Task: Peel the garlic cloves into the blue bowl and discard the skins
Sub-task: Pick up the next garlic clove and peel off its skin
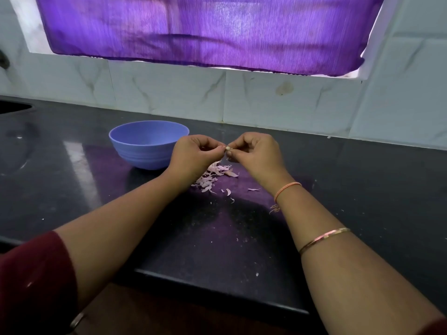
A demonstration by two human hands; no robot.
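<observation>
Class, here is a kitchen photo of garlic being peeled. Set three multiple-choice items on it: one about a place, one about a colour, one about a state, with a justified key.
1. Where does the pile of garlic skins lie?
A. Inside the bowl
B. On the black countertop, right of the bowl
C. On the window ledge

2. What colour is the curtain?
A. Purple
B. Green
C. White

3. What are the hands doing?
A. Resting flat
B. Lifting the bowl
C. Both pinching one garlic clove

Key: 1 B, the skins sit on the counter under the hands, beside the blue bowl. 2 A, the cloth over the window is purple. 3 C, left hand and right hand meet fingertip to fingertip on the clove.
</observation>
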